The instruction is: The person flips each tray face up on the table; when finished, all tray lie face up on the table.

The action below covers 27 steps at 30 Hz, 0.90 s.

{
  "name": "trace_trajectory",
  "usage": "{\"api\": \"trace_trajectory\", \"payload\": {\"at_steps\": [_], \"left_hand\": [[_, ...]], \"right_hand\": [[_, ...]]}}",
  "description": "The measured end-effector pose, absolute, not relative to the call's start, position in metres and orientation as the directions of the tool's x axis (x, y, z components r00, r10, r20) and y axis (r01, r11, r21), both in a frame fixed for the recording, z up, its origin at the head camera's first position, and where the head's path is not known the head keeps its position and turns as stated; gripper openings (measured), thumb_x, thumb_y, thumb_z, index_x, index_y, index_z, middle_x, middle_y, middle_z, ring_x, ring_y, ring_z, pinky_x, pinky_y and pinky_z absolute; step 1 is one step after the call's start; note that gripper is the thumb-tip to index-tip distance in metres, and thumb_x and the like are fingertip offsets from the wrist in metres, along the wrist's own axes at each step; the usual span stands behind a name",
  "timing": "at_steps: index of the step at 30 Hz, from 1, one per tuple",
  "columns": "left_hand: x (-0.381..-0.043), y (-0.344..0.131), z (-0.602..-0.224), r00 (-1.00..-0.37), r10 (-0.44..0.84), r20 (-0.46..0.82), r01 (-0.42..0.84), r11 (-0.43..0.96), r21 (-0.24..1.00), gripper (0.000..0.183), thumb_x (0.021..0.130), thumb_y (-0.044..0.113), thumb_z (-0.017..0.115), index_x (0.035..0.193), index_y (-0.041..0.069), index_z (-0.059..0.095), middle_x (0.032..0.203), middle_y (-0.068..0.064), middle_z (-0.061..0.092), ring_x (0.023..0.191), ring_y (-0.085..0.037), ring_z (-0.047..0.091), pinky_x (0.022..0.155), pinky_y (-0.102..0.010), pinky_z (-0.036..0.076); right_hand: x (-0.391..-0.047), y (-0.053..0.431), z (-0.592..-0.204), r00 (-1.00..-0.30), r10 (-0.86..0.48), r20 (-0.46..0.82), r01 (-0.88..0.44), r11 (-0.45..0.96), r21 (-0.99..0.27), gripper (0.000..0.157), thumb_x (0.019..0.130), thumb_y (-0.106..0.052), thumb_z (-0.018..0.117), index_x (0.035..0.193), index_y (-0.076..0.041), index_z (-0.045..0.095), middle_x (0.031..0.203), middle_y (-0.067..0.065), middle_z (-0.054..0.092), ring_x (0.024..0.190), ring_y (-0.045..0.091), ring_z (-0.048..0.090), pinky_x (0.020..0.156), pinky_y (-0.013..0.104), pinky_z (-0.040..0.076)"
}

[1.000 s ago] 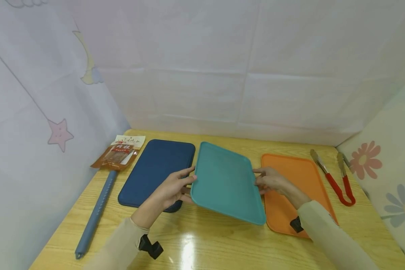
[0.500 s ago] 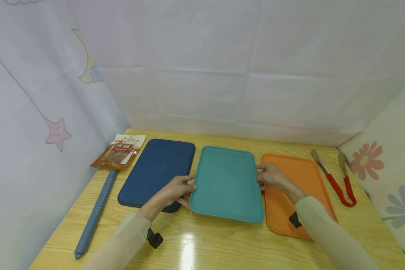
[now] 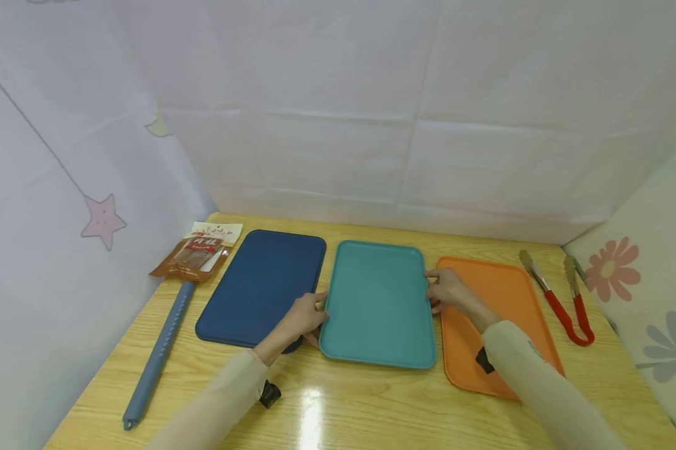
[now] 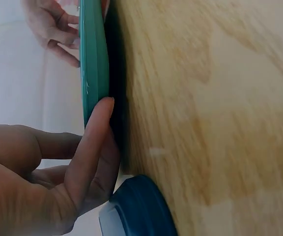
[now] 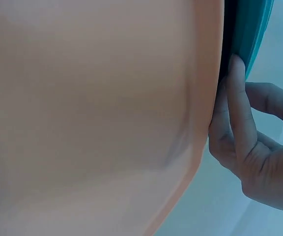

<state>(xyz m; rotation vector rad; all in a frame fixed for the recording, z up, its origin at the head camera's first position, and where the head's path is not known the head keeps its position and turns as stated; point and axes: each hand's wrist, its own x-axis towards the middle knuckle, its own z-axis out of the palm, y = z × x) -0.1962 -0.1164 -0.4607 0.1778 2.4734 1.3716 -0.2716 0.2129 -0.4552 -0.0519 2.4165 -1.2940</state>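
A teal rectangular tray (image 3: 378, 306) lies almost level over the middle of the table in the head view. My left hand (image 3: 306, 315) pinches its left edge, thumb at the rim and other fingers under the side. On the opposite edge, my right hand (image 3: 447, 290) grips the same tray. In the left wrist view, a dark strip of shadow runs below the tray's side wall (image 4: 96, 64), with my left fingertips against that wall. The right wrist view has my right hand (image 5: 259, 142) between the teal edge (image 5: 253, 34) and the orange tray (image 5: 92, 108).
A navy tray (image 3: 264, 281) lies at left, partly behind my left hand. The orange tray (image 3: 495, 287) lies at right under my forearm. Red-handled tongs (image 3: 557, 310) rest at far right. At far left are a brown food packet (image 3: 197, 253) and a long grey-blue stick (image 3: 159, 359).
The teal tray has gone from steeply tilted to nearly level and lowered toward the table. Both hands have come down with it, keeping their hold on its sides.
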Motion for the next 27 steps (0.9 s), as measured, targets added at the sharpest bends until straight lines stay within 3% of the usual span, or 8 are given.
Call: {"api": "trace_trajectory", "payload": {"at_steps": [5,8,15,20,23,27], "left_hand": [[-0.198,-0.112,-0.467,-0.960,0.223,-0.170,0.013,0.643,0.766,0.055,0.095,-0.004,0.054,0.146,-0.008,0.033,0.081,-0.025,0.070,0.041,-0.030,0.060,0.040,-0.036,0.051],[-0.200,-0.111,-0.470,-0.965,0.222,-0.143,0.050,0.686,0.726,0.054,0.094,-0.004,0.056,0.144,-0.009,0.035,0.093,-0.026,0.070,0.040,-0.029,0.059,0.040,-0.033,0.051],[-0.199,-0.109,-0.468,-0.959,0.231,-0.163,0.040,0.683,0.729,0.056,0.095,-0.003,0.055,0.147,-0.006,0.032,0.075,-0.022,0.070,0.039,-0.032,0.058,0.038,-0.037,0.050],[-0.199,-0.106,-0.465,-0.955,0.248,-0.165,0.054,0.687,0.724,0.057,0.095,-0.003,0.055,0.147,-0.006,0.032,0.081,-0.024,0.071,0.040,-0.032,0.059,0.039,-0.038,0.051],[-0.202,-0.111,-0.463,-0.947,0.277,-0.161,0.087,0.706,0.703,0.052,0.095,0.000,0.057,0.143,-0.008,0.038,0.078,-0.023,0.071,0.043,-0.028,0.061,0.046,-0.037,0.054],[-0.209,-0.133,-0.454,-0.948,0.275,-0.162,0.087,0.711,0.698,0.042,0.097,0.009,0.057,0.135,-0.007,0.051,0.068,-0.020,0.066,0.047,-0.026,0.062,0.053,-0.035,0.055]], "right_hand": [[-0.271,0.205,-0.457,-0.930,-0.195,-0.313,0.116,0.649,-0.752,0.066,0.084,0.011,0.053,0.145,0.012,0.030,0.084,0.022,0.063,0.059,0.022,0.062,0.052,0.036,0.056],[-0.269,0.202,-0.457,-0.933,-0.186,-0.308,0.099,0.691,-0.716,0.065,0.084,0.011,0.051,0.145,0.013,0.028,0.091,0.025,0.062,0.060,0.023,0.062,0.051,0.035,0.056],[-0.268,0.201,-0.454,-0.933,-0.187,-0.308,0.077,0.733,-0.676,0.065,0.084,0.012,0.051,0.144,0.014,0.027,0.100,0.028,0.056,0.059,0.024,0.062,0.050,0.034,0.056],[-0.267,0.202,-0.451,-0.931,-0.198,-0.307,0.056,0.754,-0.655,0.065,0.082,0.016,0.052,0.142,0.017,0.026,0.090,0.026,0.057,0.055,0.024,0.063,0.049,0.033,0.055],[-0.266,0.203,-0.449,-0.923,-0.209,-0.324,0.055,0.760,-0.648,0.064,0.083,0.016,0.051,0.142,0.017,0.026,0.087,0.023,0.058,0.056,0.024,0.064,0.050,0.033,0.056],[-0.264,0.206,-0.444,-0.914,-0.210,-0.346,0.076,0.750,-0.657,0.060,0.085,0.013,0.051,0.142,0.016,0.030,0.093,0.031,0.061,0.057,0.023,0.065,0.053,0.034,0.056]]}}
